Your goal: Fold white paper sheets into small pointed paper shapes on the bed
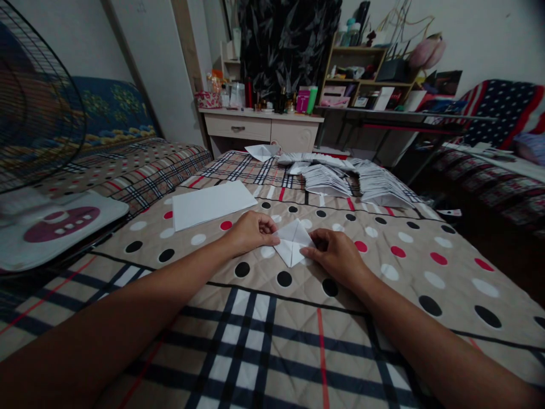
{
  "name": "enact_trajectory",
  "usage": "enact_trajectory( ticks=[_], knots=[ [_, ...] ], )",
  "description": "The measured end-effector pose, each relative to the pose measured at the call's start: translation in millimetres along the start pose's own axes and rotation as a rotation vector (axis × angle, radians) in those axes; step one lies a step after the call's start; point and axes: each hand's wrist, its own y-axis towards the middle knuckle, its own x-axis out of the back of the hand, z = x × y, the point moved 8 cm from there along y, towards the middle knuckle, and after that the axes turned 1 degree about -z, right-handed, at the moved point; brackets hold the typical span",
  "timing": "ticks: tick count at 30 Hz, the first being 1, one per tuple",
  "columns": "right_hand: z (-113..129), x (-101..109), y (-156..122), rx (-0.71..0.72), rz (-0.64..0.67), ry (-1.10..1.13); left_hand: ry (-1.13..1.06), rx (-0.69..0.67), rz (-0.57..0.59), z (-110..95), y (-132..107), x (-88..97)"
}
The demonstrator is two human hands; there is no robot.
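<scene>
Dotted bedspread (293, 335) lies under folded paper (293, 244), dresser (258, 127) beyond.

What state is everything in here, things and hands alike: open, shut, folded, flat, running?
Left hand: shut, pinching the paper's left side
Right hand: shut, pinching the paper's right side
Paper: folded, creased, roughly diamond-shaped
Sheets: flat, stacked
Folded pieces: packed in overlapping rows
Drawer: shut
Dark cloth: hanging
Fan: upright; whether it is running, I cannot tell
</scene>
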Motion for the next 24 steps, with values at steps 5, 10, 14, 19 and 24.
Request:
enact_trajectory(
  ticks=[5, 10, 14, 19, 24],
  knots=[
    [1, -1, 0, 0.01, 0.015, -0.02, -0.038, 0.031, -0.056, -1, -1, 2.3],
    [-8, -7, 2, -0.013, 0.019, 0.224, -0.126, 0.007, -0.13, -1, 1, 7.1],
    [-10, -14, 1, -0.053, 0.051, 0.561, -0.184, -0.047, -0.192, -4, 0, 11.9],
    [-7, -13, -3, -0.091, 0.031, 0.71, -0.254, -0.06, -0.208, -6, 0, 11.2],
    [-15, -9, -1, -0.155, -0.036, 0.76, 0.13, -0.332, -0.319, -32, -10, 16.9]
  ],
)
